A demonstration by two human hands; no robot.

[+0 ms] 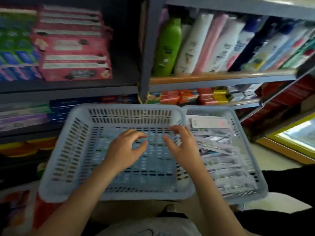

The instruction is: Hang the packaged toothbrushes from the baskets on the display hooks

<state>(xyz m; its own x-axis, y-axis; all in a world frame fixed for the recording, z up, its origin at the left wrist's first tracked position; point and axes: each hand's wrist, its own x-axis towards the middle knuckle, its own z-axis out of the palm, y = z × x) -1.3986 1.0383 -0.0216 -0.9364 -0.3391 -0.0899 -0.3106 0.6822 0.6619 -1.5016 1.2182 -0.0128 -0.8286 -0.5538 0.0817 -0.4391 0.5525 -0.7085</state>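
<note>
Both grips hang loose and hold nothing: the left hand (125,149) and right hand (181,143), fingers lightly curled, hover mid-frame over the left basket (71,150), a pale blue slotted tray with a bare floor. Just right of it, touching rim to rim, the right basket (245,150) holds the toothbrushes (219,154), flat clear packs with white card backs, heaped and blurred.

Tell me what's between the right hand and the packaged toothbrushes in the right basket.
Only the shared basket walls. The right hand hovers over the left basket; the toothbrush packs lie uncovered just to its right. No display hooks are visible.
</note>
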